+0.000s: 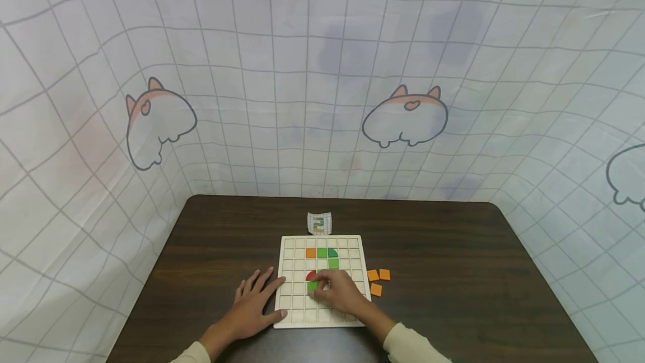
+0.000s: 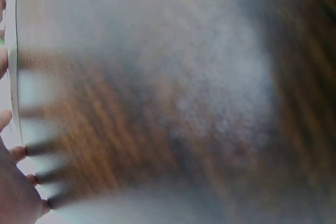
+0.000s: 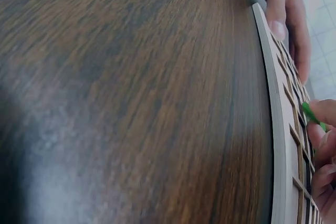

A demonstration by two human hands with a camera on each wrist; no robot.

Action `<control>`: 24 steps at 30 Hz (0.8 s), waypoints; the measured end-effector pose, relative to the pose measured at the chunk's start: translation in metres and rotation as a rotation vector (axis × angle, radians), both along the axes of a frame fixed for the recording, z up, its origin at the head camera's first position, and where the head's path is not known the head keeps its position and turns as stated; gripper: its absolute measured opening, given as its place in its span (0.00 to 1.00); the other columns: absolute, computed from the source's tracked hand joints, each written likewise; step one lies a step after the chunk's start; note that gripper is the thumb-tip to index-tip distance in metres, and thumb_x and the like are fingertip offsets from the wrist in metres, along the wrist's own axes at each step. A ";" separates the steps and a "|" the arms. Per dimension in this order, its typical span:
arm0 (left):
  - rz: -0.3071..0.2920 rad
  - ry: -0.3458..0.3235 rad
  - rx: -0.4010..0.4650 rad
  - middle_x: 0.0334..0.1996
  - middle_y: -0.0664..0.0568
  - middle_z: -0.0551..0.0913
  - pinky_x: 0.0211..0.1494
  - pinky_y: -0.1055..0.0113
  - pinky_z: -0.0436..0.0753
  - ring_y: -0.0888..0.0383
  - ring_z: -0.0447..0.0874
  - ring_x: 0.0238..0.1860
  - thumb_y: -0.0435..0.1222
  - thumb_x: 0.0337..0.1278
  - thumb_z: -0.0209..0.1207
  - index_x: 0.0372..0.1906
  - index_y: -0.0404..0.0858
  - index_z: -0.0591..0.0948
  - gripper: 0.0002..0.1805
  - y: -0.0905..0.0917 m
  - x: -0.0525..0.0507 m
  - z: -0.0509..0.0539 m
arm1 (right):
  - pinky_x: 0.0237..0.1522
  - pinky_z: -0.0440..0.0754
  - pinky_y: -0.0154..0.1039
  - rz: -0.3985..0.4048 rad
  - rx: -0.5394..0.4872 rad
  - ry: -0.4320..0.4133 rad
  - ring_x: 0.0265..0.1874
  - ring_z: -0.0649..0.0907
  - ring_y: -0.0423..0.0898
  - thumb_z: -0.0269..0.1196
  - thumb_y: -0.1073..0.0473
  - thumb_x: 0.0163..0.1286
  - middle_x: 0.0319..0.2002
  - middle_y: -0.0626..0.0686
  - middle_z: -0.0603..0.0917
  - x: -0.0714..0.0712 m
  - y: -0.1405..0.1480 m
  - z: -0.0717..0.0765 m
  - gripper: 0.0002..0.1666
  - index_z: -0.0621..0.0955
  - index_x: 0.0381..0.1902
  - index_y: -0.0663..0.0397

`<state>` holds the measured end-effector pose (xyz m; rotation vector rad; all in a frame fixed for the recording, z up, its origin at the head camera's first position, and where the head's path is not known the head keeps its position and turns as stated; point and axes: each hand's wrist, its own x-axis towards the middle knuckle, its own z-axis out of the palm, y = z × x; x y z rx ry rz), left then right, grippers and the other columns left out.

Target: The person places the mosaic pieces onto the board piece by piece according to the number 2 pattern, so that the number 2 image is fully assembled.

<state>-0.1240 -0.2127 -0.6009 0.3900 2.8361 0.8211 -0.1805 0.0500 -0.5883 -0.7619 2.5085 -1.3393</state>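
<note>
Green square tile [image 1: 312, 286] pinched between thumb and fingertips of right hand [image 1: 344, 293], over the middle part of pale grid board [image 1: 297, 317]. Tilted in right-wrist view; contact with the board's surface not clear. Just beyond the tile, red quarter-round [image 1: 310, 276] on the board. Beside the red, a sliver of green, mostly hidden behind right fingers. Farther up the board, in one row, left to right: orange square [image 1: 311, 252], light green square [image 1: 322, 252], dark green quarter-round [image 1: 332, 252]. Directly nearer than the last, second light green square [image 1: 333, 263].

At left side of board, left hand [image 1: 252, 307]: fingers spread wide, nothing gripped, thumb and index fingertip at the rim.

Off right side of board, on dark wood table [image 1: 453, 296]: three loose orange squares [image 1: 376, 290], close together. Beyond far rim: small printed card [image 1: 319, 223], slightly curved, with coloured blocks on a grid. Cream sleeves [image 1: 413, 345] at both wrists. Around the table: pale gridded cloth [image 1: 282, 94] with cartoon animal rears.
</note>
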 end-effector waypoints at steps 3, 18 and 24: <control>-0.004 0.001 0.005 0.80 0.46 0.53 0.68 0.22 0.46 0.32 0.46 0.78 0.65 0.61 0.58 0.76 0.56 0.66 0.40 0.000 0.000 0.000 | 0.23 0.69 0.27 -0.007 0.017 0.012 0.17 0.69 0.31 0.72 0.58 0.62 0.25 0.43 0.83 0.000 -0.003 -0.002 0.12 0.88 0.43 0.56; 0.000 -0.004 0.004 0.80 0.47 0.53 0.68 0.23 0.47 0.33 0.46 0.79 0.66 0.61 0.57 0.76 0.56 0.66 0.41 -0.001 0.001 0.000 | 0.32 0.74 0.29 -0.023 0.104 0.067 0.24 0.73 0.32 0.73 0.57 0.61 0.26 0.39 0.80 0.000 -0.007 0.001 0.11 0.88 0.42 0.52; 0.004 -0.012 0.000 0.80 0.47 0.53 0.68 0.23 0.46 0.33 0.45 0.79 0.66 0.60 0.57 0.76 0.57 0.66 0.41 0.000 0.000 0.000 | 0.34 0.74 0.29 -0.022 0.143 0.105 0.26 0.74 0.32 0.74 0.57 0.59 0.25 0.38 0.78 0.000 -0.007 0.001 0.13 0.88 0.42 0.53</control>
